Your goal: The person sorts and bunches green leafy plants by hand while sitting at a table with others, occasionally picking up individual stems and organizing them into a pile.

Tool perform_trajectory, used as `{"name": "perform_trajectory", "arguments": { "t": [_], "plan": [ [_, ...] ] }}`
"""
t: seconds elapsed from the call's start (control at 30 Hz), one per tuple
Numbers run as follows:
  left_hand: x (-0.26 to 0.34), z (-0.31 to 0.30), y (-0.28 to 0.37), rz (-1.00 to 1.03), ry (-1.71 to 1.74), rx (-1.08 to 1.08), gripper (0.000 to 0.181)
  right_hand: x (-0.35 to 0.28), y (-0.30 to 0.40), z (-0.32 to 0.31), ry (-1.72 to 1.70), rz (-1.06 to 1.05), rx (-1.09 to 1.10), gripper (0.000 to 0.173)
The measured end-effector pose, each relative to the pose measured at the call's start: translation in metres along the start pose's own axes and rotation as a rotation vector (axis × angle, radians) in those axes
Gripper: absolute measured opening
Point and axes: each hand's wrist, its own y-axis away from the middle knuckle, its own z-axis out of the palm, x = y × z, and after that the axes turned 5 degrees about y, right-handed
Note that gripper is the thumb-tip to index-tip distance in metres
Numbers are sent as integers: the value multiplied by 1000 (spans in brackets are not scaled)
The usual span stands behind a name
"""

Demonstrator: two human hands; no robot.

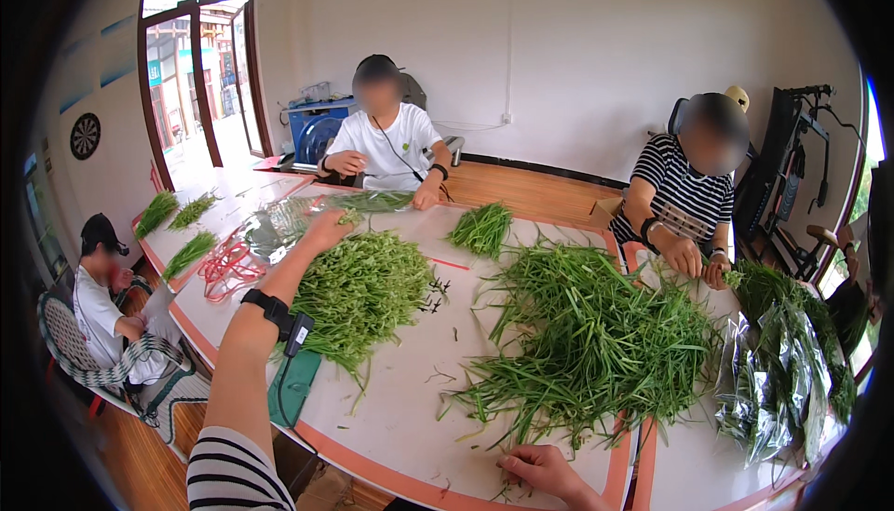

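My left hand (328, 229) reaches over the far side of a heap of green-budded stems (363, 280). A small bunch of budded stems (349, 217) shows at its fingertips, and the fingers are closed around it. Near the table's front edge rests my right hand (541, 468), fingers curled and thumb near the index finger. Whether it pinches a scrap of stem cannot be told. Just beyond that hand spreads a large loose heap of long green leafy stems (594, 336). Clear plastic bags (272, 228) and pinkish-red ties (230, 272) lie left of my left forearm.
Across the white table (419, 385), a co-worker (384, 141) touches a clear bag of greens (370, 200). Another person (681, 189) handles stems at the right, near filled shiny bags (775, 385). A third person (112, 308) sits at far left. A green pad (293, 389) lies beneath my left forearm.
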Motion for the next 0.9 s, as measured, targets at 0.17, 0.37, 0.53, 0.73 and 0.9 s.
{"name": "perform_trajectory", "arguments": {
  "t": [0.17, 0.37, 0.53, 0.73, 0.9],
  "plan": [
    [55, 12, 44, -189, 356, -228, 67, 2, -3, 0, -13, 67, 15, 25],
    [71, 9, 50, -97, 204, -171, 74, 8, -4, -1, -2, 37, 26, 25],
    [67, 4, 45, -81, 186, 30, 54, 16, -9, -4, 2, -7, -6, 27],
    [61, -4, 56, 166, 217, 369, 34, 18, -9, -6, -8, -105, -34, 31],
    [117, -25, 94, 144, 379, 291, 24, 20, -10, -4, -2, -120, -8, 32]
  ]
}}
